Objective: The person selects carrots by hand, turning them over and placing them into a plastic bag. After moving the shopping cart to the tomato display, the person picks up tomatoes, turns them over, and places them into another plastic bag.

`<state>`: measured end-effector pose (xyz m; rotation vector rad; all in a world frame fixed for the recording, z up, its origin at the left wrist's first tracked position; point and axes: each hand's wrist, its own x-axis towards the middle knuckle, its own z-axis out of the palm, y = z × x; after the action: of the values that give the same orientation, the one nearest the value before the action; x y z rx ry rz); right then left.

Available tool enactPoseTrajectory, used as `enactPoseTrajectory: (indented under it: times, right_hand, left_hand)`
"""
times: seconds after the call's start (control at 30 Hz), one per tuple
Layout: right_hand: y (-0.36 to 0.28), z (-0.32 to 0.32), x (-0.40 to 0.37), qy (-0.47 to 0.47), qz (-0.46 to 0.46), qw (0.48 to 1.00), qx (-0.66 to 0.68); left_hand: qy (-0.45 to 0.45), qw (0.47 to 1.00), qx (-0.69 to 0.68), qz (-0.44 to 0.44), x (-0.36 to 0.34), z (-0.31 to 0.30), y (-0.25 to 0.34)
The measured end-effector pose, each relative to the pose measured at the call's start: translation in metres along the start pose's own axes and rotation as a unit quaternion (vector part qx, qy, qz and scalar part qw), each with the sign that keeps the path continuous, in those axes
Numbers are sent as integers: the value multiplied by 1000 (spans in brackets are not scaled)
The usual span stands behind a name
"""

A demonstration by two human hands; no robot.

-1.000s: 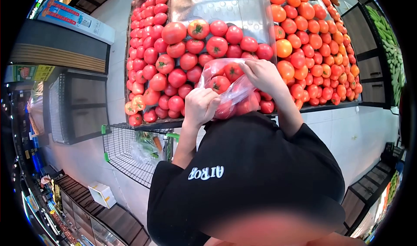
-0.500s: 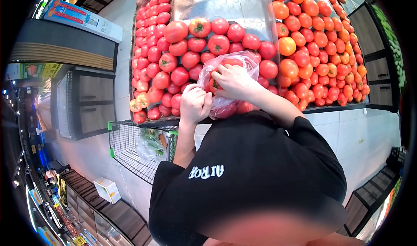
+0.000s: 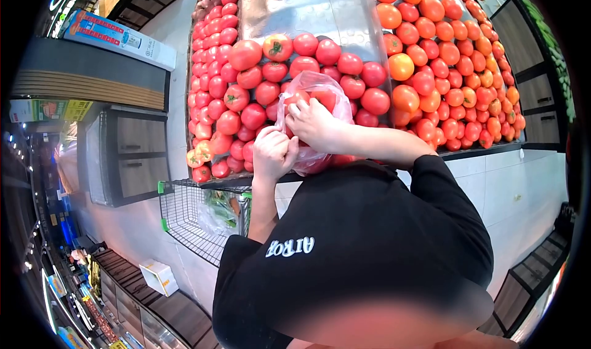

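Note:
A clear plastic bag (image 3: 345,112) with red tomatoes (image 3: 325,98) inside sits at the front edge of the tomato display. My left hand (image 3: 273,154) is closed on the bag's left rim. Over the bag's mouth, my right hand (image 3: 314,124) has its fingers curled against a tomato and the bag's left side. Whether its fingertips grip that tomato or the plastic is hidden. Loose red tomatoes (image 3: 253,116) lie heaped around the bag, several with green stem ends.
Orange-red tomatoes (image 3: 449,53) fill the right section behind a divider. A bare metallic panel (image 3: 295,7) lies at the back. At the lower left stands a wire shopping cart (image 3: 184,220) with bagged greens (image 3: 218,210). A white box (image 3: 159,277) rests farther left.
My right hand has shifted left across the bag's mouth, closer to my left hand. The bag's opening has moved slightly left, while my left hand keeps its hold.

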<state>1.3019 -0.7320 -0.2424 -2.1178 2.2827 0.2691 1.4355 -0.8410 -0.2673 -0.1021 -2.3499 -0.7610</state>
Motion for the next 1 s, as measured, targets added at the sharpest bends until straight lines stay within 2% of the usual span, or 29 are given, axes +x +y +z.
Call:
enactPoseTrajectory:
  times: [0.1, 0.13, 0.23, 0.3, 0.33, 0.4, 0.47, 0.53, 0.67, 0.7, 0.8, 0.83, 0.93, 1.0]
  right_hand:
    - [14, -2, -13, 90, 11, 993, 79]
    - [22, -16, -18, 24, 36, 989, 140]
    - [48, -36, -43, 167, 23, 945, 279]
    - [54, -55, -60, 202, 32, 908, 366]
    - [55, -57, -66, 223, 45, 891, 394]
    - [58, -40, -77, 266, -12, 774, 575]
    - [52, -19, -81, 293, -58, 622, 724]
    - [35, 0, -82, 298, -94, 442, 841]
    - [23, 2, -84, 312, -84, 431, 843]
    - [26, 3, -81, 313, -113, 414, 847]
    - [29, 0, -81, 357, -93, 388, 845]
    - [31, -1, -81, 368, -93, 409, 830]
    - [32, 4, -83, 351, -62, 466, 810]
    - [29, -3, -84, 346, -38, 462, 815]
  left_hand:
    - [18, 1000, -16, -12, -3, -1, -3]
    - [23, 999, -25, -20, -4, -1, -4]
    - [55, 993, -80, -65, 2, -2, 2]
    - [49, 989, -112, -80, 3, -1, -2]
    - [34, 975, -164, -148, 1, 0, 2]
    - [-2, 923, -264, -279, 16, -5, 28]
    - [10, 936, -289, -198, 27, 8, 29]
    - [25, 945, -293, -146, 37, 16, 33]
    - [56, 959, -251, -116, 44, 18, 41]
    - [59, 963, -234, -119, 47, 14, 45]
    - [92, 973, -194, -83, 50, 11, 46]
    - [107, 975, -182, -63, 50, 10, 45]
    - [88, 967, -223, -82, 45, 6, 41]
    - [97, 963, -235, -88, 46, 7, 42]
